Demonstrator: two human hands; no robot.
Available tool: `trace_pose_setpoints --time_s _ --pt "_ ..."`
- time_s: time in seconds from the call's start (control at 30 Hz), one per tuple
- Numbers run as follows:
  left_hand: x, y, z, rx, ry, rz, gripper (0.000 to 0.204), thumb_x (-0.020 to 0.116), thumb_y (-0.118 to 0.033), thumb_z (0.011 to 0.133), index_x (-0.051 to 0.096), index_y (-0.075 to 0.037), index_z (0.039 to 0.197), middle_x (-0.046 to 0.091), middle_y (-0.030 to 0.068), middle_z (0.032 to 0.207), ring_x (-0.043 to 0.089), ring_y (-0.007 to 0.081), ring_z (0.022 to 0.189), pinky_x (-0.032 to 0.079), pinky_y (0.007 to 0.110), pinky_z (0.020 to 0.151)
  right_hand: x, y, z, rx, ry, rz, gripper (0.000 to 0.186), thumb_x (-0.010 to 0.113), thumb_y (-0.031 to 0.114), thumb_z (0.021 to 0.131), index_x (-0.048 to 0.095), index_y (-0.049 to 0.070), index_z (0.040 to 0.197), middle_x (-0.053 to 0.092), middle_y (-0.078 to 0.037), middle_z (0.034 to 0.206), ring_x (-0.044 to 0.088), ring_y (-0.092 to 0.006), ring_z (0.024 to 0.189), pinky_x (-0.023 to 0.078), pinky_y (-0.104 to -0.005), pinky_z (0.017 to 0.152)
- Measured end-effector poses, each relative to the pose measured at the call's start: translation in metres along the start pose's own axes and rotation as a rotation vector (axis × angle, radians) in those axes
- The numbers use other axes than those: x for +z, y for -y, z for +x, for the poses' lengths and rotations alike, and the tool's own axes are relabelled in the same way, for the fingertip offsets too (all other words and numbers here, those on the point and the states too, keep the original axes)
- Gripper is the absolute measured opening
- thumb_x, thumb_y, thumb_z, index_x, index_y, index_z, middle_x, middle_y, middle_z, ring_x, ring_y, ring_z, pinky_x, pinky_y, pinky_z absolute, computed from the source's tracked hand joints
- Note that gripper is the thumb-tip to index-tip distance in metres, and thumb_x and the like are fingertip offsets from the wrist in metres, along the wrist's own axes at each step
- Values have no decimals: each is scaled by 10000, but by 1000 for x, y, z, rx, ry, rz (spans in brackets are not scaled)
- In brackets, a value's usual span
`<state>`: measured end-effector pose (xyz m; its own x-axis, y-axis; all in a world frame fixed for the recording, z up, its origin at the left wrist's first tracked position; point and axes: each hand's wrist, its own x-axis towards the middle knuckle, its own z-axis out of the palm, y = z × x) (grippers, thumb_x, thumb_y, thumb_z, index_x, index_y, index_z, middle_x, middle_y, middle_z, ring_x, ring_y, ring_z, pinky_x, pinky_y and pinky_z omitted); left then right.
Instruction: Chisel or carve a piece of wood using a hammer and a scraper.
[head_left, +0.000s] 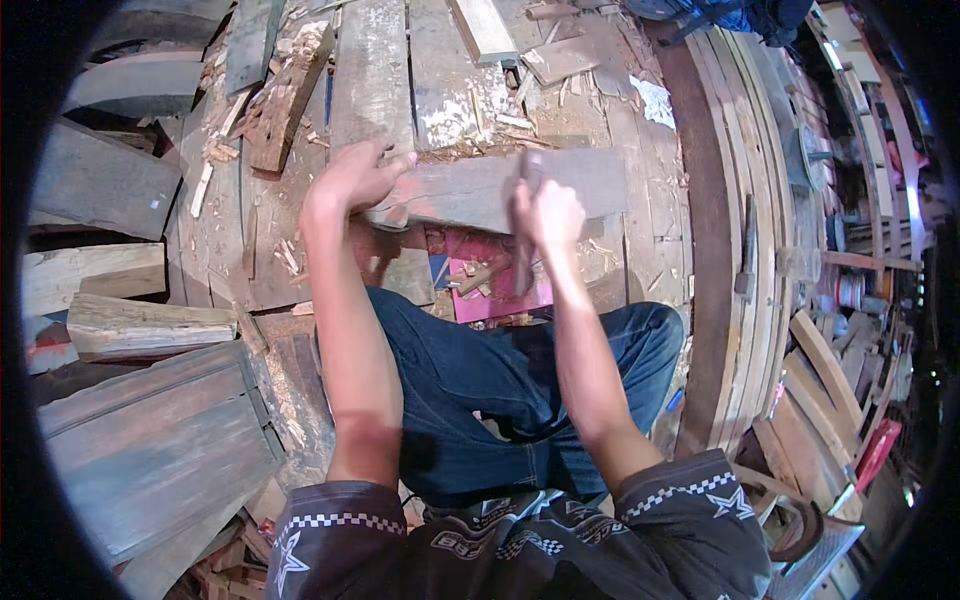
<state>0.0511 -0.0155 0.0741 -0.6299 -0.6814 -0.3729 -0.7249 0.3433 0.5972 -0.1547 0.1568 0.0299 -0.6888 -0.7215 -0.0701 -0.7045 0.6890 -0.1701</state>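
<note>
Plank (470,190): laid crosswise approx. 12 o'clock.
L hand (355,182): rested at plank's 9 o'clock end; grip can't be told.
R hand (557,214): wrapped round dark tool (523,255), blurred.
Chips (482,279): strewn twd. 6 o'clock; some work judged done, amt. left unclear.

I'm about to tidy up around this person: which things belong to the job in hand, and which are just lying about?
In use, it seems:
grey board, left hand at its left end
dark, blurred tool in the right hand

Apparently lying about:
rough brown block
pale offcut
pink sheet
</note>
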Motion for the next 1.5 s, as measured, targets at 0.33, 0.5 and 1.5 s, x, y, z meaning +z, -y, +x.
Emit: trace_pose_setpoints --time_s 0.33,0.5,1.5 --pt "-1 10 -3 -47 17 -54 663 556 -489 872 493 51 1253 587 263 1152 585 331 1080 454 377 910 -3 -32 18 81 28 13 527 553 482 814 654 -33 860 641 -278 819 646 -415 791 520 -476 719" --pt "-2 -6 -3 -25 15 -18 650 556 -481 874 503 48 1247 568 270 1183 570 336 1108 444 380 928 -3 -79 22 200 -36 -142 505 541 469 837 650 -21 892 650 -260 849 657 -398 798 528 -453 723" --pt "1 -7 -3 -10 -29 -19 574 546 -450 890 539 22 1217 611 226 1134 609 317 1031 467 362 885 15 51 -9 -220 0 249 420 572 404 818 646 -8 806 636 -249 719 649 -402 679 527 -470 631"
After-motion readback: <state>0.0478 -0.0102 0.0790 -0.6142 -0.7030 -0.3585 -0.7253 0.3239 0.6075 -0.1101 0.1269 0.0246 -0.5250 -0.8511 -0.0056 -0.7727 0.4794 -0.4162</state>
